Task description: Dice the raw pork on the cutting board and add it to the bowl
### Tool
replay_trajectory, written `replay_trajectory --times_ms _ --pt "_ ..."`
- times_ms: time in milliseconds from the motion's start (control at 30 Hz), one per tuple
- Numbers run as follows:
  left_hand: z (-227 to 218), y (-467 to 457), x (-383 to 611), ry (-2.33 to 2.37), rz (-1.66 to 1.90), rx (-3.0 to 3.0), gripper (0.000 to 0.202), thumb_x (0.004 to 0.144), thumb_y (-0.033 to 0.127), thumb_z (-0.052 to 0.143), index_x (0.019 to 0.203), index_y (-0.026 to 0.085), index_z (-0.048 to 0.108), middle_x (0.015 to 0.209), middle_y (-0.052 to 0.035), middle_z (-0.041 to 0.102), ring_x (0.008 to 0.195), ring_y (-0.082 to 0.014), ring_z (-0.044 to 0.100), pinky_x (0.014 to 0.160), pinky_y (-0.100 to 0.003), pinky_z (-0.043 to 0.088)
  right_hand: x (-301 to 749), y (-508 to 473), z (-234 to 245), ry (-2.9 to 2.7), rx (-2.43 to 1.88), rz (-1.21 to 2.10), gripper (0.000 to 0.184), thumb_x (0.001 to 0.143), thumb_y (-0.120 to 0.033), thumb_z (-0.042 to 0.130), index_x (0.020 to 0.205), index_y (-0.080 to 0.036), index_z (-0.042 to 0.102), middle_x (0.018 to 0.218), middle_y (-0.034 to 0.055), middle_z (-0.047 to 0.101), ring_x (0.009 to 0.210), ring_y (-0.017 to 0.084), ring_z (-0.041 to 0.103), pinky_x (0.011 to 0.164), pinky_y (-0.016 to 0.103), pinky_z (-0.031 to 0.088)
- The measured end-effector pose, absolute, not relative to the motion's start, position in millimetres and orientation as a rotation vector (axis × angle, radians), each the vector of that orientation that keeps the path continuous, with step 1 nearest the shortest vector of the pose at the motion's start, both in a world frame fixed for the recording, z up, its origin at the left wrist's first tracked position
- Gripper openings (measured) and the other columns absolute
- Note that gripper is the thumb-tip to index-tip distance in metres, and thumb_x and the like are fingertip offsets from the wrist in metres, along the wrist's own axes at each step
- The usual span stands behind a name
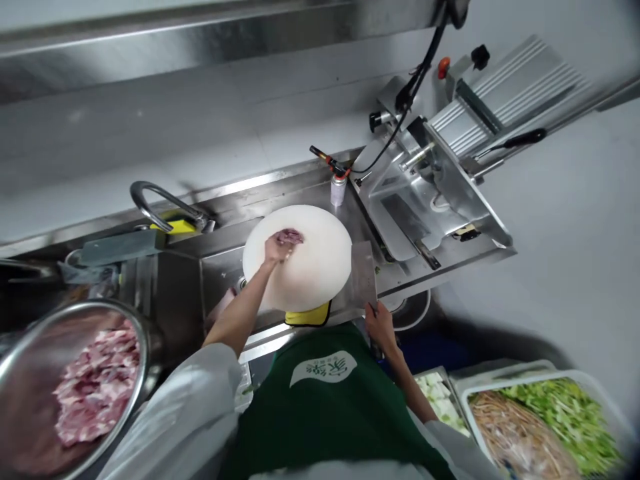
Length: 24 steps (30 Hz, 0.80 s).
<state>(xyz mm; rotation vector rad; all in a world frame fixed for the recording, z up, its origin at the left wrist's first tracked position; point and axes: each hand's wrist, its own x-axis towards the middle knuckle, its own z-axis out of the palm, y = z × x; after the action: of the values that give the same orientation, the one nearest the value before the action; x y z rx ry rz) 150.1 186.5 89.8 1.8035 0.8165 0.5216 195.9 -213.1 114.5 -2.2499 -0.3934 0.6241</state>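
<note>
A round white cutting board [313, 267] lies on the steel counter in front of me. My left hand [278, 248] rests on the board's far left part, its fingers closed on a piece of raw pinkish meat [290, 236]. My right hand [380, 325] is at the board's near right edge, gripping the handle of a broad cleaver [364, 275] whose flat blade lies on the counter beside the board.
A big steel bowl of raw meat pieces [95, 387] sits at my lower left. A sink tap [165, 203] stands behind the board, a meat slicer [440, 167] to the right, a small gas torch can [338, 187] between. Tubs of chopped vegetables [545, 420] sit lower right.
</note>
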Motion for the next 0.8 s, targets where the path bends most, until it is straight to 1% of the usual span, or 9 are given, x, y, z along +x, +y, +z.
replay_trajectory --times_ms 100,167,233,333,400,533,633,733,800 --pt "116 202 153 1.008 0.513 1.418 0.021 0.066 0.023 0.072 0.083 0.017 0.061 0.071 -0.0005 0.066 0.059 -0.0138 0.059 0.059 -0.027 0.051 216 -204 112 -0.421 -2.258 0.632 0.032 0.094 -0.048 0.045 0.082 -0.022 0.060 0.067 0.0051 0.062 0.066 0.022 0.058 0.060 0.030 0.041" --pt "132 206 151 0.957 0.507 1.211 0.024 0.065 0.024 0.074 0.084 0.017 0.061 0.065 0.0024 0.061 0.054 -0.0119 0.056 0.053 -0.025 0.049 232 -197 112 -0.493 -2.271 0.649 0.029 0.093 -0.046 0.045 0.083 -0.022 0.058 0.070 0.0053 0.063 0.067 0.022 0.058 0.063 0.031 0.041" --pt "141 204 141 0.890 0.435 1.043 0.026 0.069 0.032 0.076 0.084 0.017 0.061 0.065 0.0006 0.061 0.054 -0.0131 0.058 0.048 -0.023 0.046 247 -189 111 -0.572 -2.300 0.652 0.027 0.093 -0.044 0.044 0.083 -0.023 0.057 0.072 0.0056 0.063 0.069 0.022 0.057 0.066 0.031 0.040" --pt "139 188 116 0.891 0.287 0.894 0.043 0.077 0.055 0.075 0.088 0.015 0.064 0.064 -0.0041 0.065 0.052 -0.0148 0.059 0.040 -0.020 0.039 265 -177 109 -0.661 -2.341 0.650 0.026 0.094 -0.043 0.043 0.084 -0.023 0.056 0.074 0.0062 0.062 0.071 0.023 0.058 0.068 0.032 0.039" --pt "127 171 100 0.947 0.236 0.888 0.051 0.075 0.062 0.078 0.088 0.015 0.064 0.060 -0.0033 0.063 0.047 -0.0124 0.055 0.038 -0.019 0.035 271 -170 107 -0.705 -2.340 0.644 0.026 0.095 -0.043 0.043 0.085 -0.023 0.056 0.074 0.0066 0.063 0.072 0.023 0.058 0.068 0.031 0.039" --pt "106 147 89 1.160 0.303 1.009 0.049 0.062 0.046 0.091 0.086 0.015 0.063 0.055 0.0044 0.056 0.038 -0.0052 0.040 0.036 -0.017 0.026 273 -163 103 -0.766 -2.308 0.681 0.026 0.096 -0.042 0.043 0.085 -0.023 0.056 0.072 0.0053 0.062 0.068 0.022 0.057 0.066 0.030 0.038" --pt "114 150 93 1.180 0.486 1.233 0.047 0.063 0.043 0.088 0.093 0.014 0.067 0.070 -0.0002 0.066 0.049 -0.0086 0.052 0.044 -0.020 0.039 270 -162 101 -0.813 -2.315 0.712 0.024 0.096 -0.040 0.045 0.085 -0.022 0.058 0.072 0.0048 0.062 0.068 0.021 0.057 0.066 0.030 0.038" --pt "134 158 92 0.944 0.523 1.707 0.045 0.071 0.041 0.083 0.107 0.017 0.072 0.099 -0.0076 0.074 0.086 -0.0217 0.069 0.074 -0.030 0.058 265 -160 102 -0.852 -2.371 0.751 0.024 0.098 -0.036 0.045 0.088 -0.020 0.061 0.074 0.0055 0.064 0.070 0.021 0.058 0.065 0.029 0.036" --pt "139 153 85 0.732 0.354 2.038 0.045 0.078 0.038 0.077 0.120 0.023 0.071 0.121 -0.0094 0.071 0.110 -0.0289 0.068 0.092 -0.038 0.058 261 -157 105 -0.897 -2.429 0.784 0.024 0.100 -0.033 0.045 0.092 -0.019 0.062 0.078 0.0068 0.066 0.073 0.021 0.059 0.066 0.028 0.034"
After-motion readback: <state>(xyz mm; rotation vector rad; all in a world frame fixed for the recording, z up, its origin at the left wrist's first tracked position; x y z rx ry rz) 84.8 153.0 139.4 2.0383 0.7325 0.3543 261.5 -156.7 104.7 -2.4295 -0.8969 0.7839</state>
